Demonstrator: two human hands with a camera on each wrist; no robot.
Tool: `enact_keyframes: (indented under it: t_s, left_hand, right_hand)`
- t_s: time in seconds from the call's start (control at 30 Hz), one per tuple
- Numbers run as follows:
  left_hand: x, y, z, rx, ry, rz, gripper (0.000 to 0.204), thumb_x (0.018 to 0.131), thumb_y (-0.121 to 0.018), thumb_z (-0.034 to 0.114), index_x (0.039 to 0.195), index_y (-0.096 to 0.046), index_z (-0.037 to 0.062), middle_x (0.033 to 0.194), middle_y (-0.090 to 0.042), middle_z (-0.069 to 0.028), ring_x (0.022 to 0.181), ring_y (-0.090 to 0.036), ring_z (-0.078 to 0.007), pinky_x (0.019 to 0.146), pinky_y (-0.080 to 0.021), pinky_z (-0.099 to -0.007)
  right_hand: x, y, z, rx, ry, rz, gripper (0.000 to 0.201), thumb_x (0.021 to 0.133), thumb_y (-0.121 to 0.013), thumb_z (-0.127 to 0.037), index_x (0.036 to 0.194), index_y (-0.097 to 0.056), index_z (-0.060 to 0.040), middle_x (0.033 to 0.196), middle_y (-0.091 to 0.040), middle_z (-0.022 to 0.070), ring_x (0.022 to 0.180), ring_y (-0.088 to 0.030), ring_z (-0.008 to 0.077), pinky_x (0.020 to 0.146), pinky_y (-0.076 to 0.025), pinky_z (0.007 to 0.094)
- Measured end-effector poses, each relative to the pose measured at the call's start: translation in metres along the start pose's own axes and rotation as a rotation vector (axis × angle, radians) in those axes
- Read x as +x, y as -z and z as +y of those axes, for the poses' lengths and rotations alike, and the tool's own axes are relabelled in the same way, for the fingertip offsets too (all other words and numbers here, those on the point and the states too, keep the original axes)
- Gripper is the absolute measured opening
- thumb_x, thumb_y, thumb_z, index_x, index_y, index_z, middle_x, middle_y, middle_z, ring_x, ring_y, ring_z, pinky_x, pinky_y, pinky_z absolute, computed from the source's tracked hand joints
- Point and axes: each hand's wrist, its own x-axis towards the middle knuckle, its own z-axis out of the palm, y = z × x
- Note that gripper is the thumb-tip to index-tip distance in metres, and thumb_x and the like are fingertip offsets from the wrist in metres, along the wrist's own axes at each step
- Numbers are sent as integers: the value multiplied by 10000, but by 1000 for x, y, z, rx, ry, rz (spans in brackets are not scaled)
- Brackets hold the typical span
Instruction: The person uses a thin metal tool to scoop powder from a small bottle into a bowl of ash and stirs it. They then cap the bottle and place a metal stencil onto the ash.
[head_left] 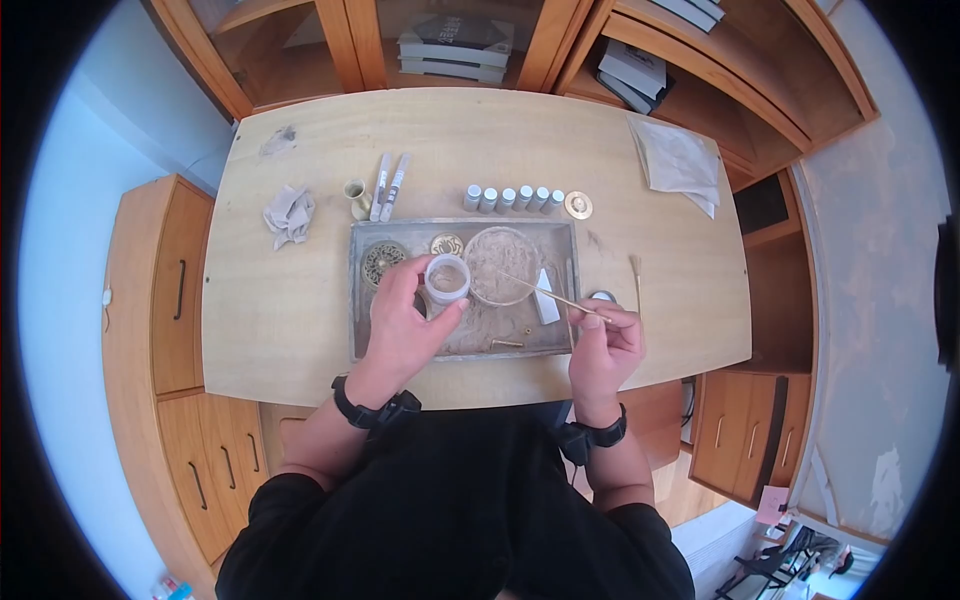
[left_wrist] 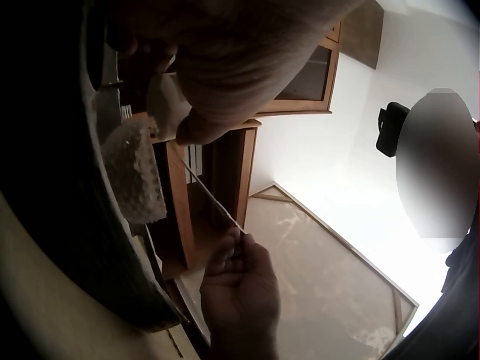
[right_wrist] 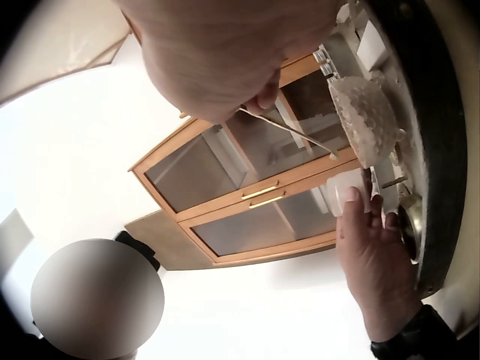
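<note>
My left hand [head_left: 405, 320] holds up a small translucent round jar [head_left: 448, 297] with greyish powder inside, fingers and thumb around its sides. Between the fingertips of my right hand [head_left: 605, 352] a thin golden stick [head_left: 560, 299] is pinched, slanting to the left. Its far end lies over a pale bowl [head_left: 502, 230] of grey-brown powder in this view. That bowl has a bumpy outer wall, seen in the right wrist view, where the stick [right_wrist: 289, 129] ends in a small tip near the jar [right_wrist: 346, 191]. Both sit above a grey rectangular tray [head_left: 575, 262].
Inside the tray are an openwork metal lid [head_left: 383, 262], a patterned brass disc [head_left: 447, 244], a white block [head_left: 547, 298] and a small brass piece [head_left: 507, 344]. Behind it stand several small vials [head_left: 508, 199], a brass vase [head_left: 357, 198] and two slim tubes [head_left: 390, 188]. A brush [head_left: 637, 283] lies right.
</note>
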Motion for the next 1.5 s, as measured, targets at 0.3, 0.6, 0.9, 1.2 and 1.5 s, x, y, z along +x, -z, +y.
enact_keyframes:
  t_s: [0.3, 0.6, 0.9, 1.2, 1.5]
  left_hand:
    - [1, -1, 3, -12, -22, -18, 569, 779, -858, 146, 1289, -623, 51, 1140, -653, -108, 1003, -631, -241, 822, -497, -354]
    - [1, 1, 9, -10, 10, -60, 583, 792, -865, 150, 1295, -601, 21, 1181, -659, -169, 1071, -640, -332, 952, -525, -439]
    - [-2, 1, -1, -24, 1, -3, 569, 800, -851, 139, 1309, -611, 56, 1162, -653, -96, 1006, -633, -218, 828, -497, -331]
    - [-3, 1, -3, 3, -4, -2, 563, 800, -849, 138, 1305, -613, 56, 1148, -649, -94, 977, -620, -208, 808, -482, -324]
    - [-2, 0, -2, 7, -9, 2, 565, 797, -853, 144, 1300, -612, 52, 1146, -649, -99, 996, -626, -226, 814, -487, -336]
  right_hand:
    - [0, -11, -18, 43, 54, -100, 149, 969, -653, 88, 1060, -568, 6, 1076, -723, 210, 937, -717, 209, 847, -599, 322]
    - [-7, -6, -18, -198, 155, -302, 176, 955, -666, 84, 1081, -584, -6, 1128, -711, 216, 964, -723, 230, 857, -597, 334]
    - [-3, 4, -4, -80, 43, -69, 163, 986, -636, 89, 1108, -566, 9, 1147, -712, 221, 969, -710, 219, 874, -593, 325]
    - [-6, 3, 6, -56, -40, -110, 142, 986, -638, 90, 1094, -586, 13, 1139, -721, 203, 984, -711, 203, 878, -589, 307]
    - [-4, 3, 6, -46, -103, 30, 88, 1014, -626, 41, 1078, -585, -3, 1089, -734, 172, 915, -712, 168, 843, -583, 299]
